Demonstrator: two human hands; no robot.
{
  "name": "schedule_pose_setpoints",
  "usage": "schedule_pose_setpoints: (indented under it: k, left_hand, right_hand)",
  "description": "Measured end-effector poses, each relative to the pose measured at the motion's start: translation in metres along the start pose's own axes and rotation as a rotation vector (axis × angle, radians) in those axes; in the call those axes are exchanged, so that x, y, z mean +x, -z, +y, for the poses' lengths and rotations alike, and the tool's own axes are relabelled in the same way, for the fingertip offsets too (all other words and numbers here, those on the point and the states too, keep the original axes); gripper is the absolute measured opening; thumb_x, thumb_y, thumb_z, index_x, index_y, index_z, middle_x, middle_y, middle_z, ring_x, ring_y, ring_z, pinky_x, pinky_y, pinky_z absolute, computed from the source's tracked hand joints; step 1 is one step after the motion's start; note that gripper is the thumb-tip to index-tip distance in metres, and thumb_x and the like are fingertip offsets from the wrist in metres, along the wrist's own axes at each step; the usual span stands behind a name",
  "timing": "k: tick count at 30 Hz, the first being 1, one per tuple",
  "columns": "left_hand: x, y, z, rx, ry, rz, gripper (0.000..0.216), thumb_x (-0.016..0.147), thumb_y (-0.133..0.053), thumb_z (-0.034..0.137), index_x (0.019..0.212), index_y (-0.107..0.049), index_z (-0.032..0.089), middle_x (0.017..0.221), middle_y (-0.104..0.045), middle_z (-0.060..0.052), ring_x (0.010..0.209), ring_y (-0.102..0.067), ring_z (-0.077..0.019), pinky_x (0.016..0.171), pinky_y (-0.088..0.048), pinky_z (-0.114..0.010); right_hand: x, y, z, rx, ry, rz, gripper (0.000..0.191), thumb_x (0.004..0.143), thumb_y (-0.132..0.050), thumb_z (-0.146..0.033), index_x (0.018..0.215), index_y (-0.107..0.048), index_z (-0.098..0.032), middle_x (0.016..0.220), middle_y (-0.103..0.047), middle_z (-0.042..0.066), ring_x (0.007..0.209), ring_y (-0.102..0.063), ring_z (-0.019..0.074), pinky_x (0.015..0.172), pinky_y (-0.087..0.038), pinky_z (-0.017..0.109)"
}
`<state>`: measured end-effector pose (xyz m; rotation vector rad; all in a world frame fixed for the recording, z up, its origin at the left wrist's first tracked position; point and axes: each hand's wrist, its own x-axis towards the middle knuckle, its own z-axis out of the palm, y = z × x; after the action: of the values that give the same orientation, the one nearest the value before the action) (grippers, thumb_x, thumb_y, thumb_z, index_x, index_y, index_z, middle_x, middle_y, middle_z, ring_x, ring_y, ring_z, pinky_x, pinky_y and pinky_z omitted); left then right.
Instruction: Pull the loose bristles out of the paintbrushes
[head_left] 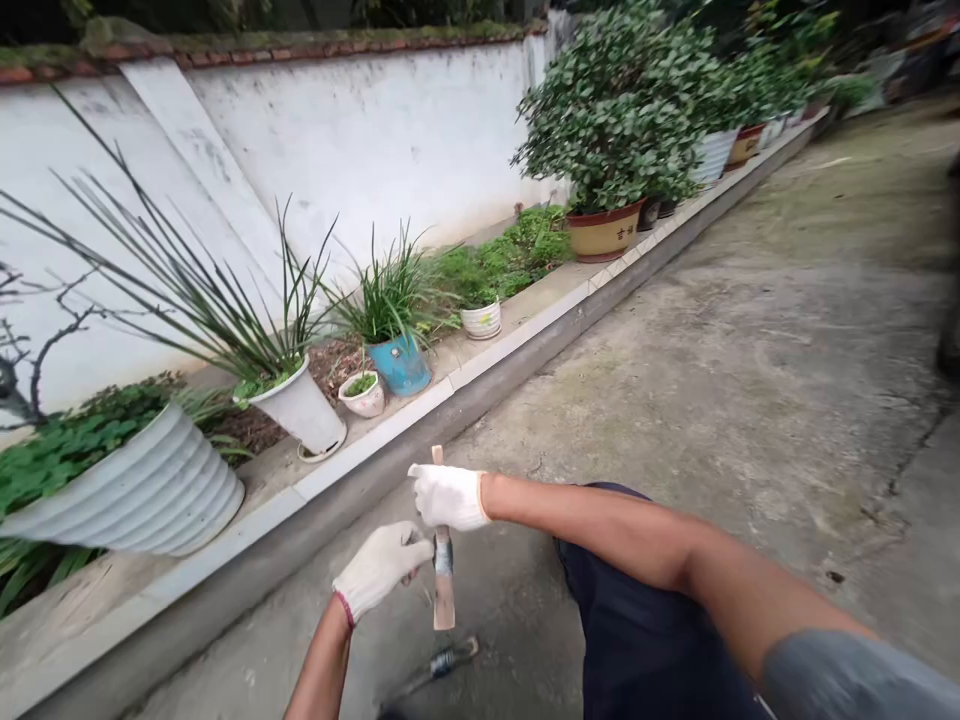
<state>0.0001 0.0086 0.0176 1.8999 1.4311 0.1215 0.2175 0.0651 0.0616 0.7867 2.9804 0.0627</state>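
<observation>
My right hand point(450, 497), in a white knit glove, is closed around the upper part of a flat wooden stick point(444, 602). The stick points down towards the ground, and its top end shows above the glove. A grey band point(443, 556), perhaps wire or tape, wraps its middle. Just left of that band is my left hand point(381, 568), also gloved, with thumb and fingers pinched together. What it pinches, if anything, is too small to make out. On the concrete below lies a blurred, slender object point(442, 662) with a similar grey wrapping.
A low tiled kerb point(450, 388) runs diagonally past my hands. Along it stand a ribbed white planter point(161, 490), a tall white pot point(304, 408), a blue pot point(400, 364) and a large yellow pot point(604, 236). Behind is a white wall point(360, 140). Concrete ground point(720, 380) stretches right.
</observation>
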Motion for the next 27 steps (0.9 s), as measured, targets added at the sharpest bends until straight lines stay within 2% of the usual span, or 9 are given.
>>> schedule_pose_setpoints:
  k: [4,6,9,11,14,18,23,25,27]
  left_hand:
    - [-0.007,0.006,0.006,-0.042,-0.128,-0.016,0.031,0.084,-0.063,0.047,0.072,-0.064,0.018,0.066,-0.065,0.000,0.065,-0.057,-0.0156,0.060,-0.039,-0.026]
    - [0.003,0.003,-0.002,-0.202,-0.198,0.040,0.034,0.088,-0.062,0.048,0.073,-0.063,0.018,0.072,-0.067,-0.002,0.068,-0.059,-0.0152,0.063,-0.042,-0.025]
    - [0.022,-0.009,-0.017,-0.518,-0.144,0.060,0.035,0.092,-0.058,0.047,0.076,-0.061,0.017,0.063,-0.063,-0.003,0.058,-0.059,-0.0149,0.060,-0.048,-0.026]
    - [0.028,-0.018,-0.020,-0.695,-0.100,0.163,0.032,0.096,-0.055,0.045,0.084,-0.061,0.016,0.064,-0.063,-0.003,0.055,-0.060,-0.0144,0.058,-0.050,-0.026]
    - [0.027,-0.027,-0.014,-0.801,-0.064,0.253,0.031,0.101,-0.053,0.044,0.097,-0.062,0.014,0.071,-0.067,-0.004,0.057,-0.062,-0.0126,0.062,-0.054,-0.026]
    - [0.021,-0.034,-0.008,-0.761,-0.010,0.186,0.029,0.103,-0.052,0.038,0.108,-0.064,0.011,0.073,-0.068,-0.004,0.056,-0.061,-0.0109,0.059,-0.052,-0.023]
    - [0.022,-0.041,-0.006,-0.658,0.038,0.098,0.034,0.103,-0.051,0.045,0.107,-0.062,0.013,0.077,-0.068,-0.006,0.057,-0.059,-0.0114,0.060,-0.049,-0.023]
    - [0.023,-0.042,-0.005,-0.456,0.049,0.118,0.029,0.101,-0.052,0.041,0.097,-0.063,0.015,0.076,-0.067,-0.006,0.059,-0.059,-0.0126,0.060,-0.047,-0.024]
    - [0.025,-0.043,-0.003,-0.149,0.059,0.173,0.026,0.099,-0.054,0.037,0.085,-0.063,0.016,0.072,-0.066,-0.006,0.062,-0.059,-0.0155,0.062,-0.043,-0.025]
  right_hand:
    - [-0.011,-0.023,-0.010,0.242,0.007,-0.085,0.023,0.076,-0.067,-0.024,0.095,-0.078,-0.019,0.083,-0.074,0.005,0.076,-0.061,0.0198,0.072,-0.042,0.031]
    - [-0.012,-0.040,-0.013,0.406,-0.039,-0.104,0.021,0.079,-0.065,-0.028,0.092,-0.077,-0.017,0.080,-0.072,0.004,0.070,-0.058,0.0167,0.065,-0.037,0.028]
    - [-0.008,-0.053,-0.007,0.635,-0.166,-0.006,0.032,0.083,-0.065,-0.041,0.103,-0.076,-0.018,0.085,-0.073,0.000,0.072,-0.057,0.0142,0.063,-0.034,0.024]
    - [-0.004,-0.052,-0.004,0.666,-0.258,0.048,0.036,0.085,-0.063,-0.045,0.106,-0.075,-0.017,0.090,-0.074,0.000,0.077,-0.059,0.0146,0.066,-0.036,0.023]
    - [0.002,-0.048,-0.003,0.555,-0.432,0.055,0.039,0.088,-0.061,-0.050,0.102,-0.074,-0.017,0.093,-0.074,0.005,0.079,-0.062,0.0172,0.067,-0.037,0.025]
    - [0.006,-0.054,-0.002,0.328,-0.616,0.025,0.033,0.095,-0.055,-0.039,0.111,-0.073,-0.018,0.098,-0.075,0.012,0.084,-0.067,0.0232,0.071,-0.041,0.030]
    - [0.008,-0.065,0.000,0.151,-0.637,-0.005,0.028,0.094,-0.052,-0.022,0.111,-0.073,-0.013,0.097,-0.074,0.017,0.091,-0.069,0.0293,0.081,-0.044,0.039]
    - [0.010,-0.067,-0.003,0.089,-0.632,-0.008,0.027,0.095,-0.051,-0.019,0.104,-0.074,-0.009,0.096,-0.073,0.020,0.096,-0.068,0.0313,0.085,-0.044,0.042]
    - [0.013,-0.067,-0.008,0.037,-0.613,-0.030,0.028,0.095,-0.050,-0.018,0.097,-0.075,-0.005,0.095,-0.072,0.023,0.101,-0.066,0.0332,0.090,-0.042,0.047]
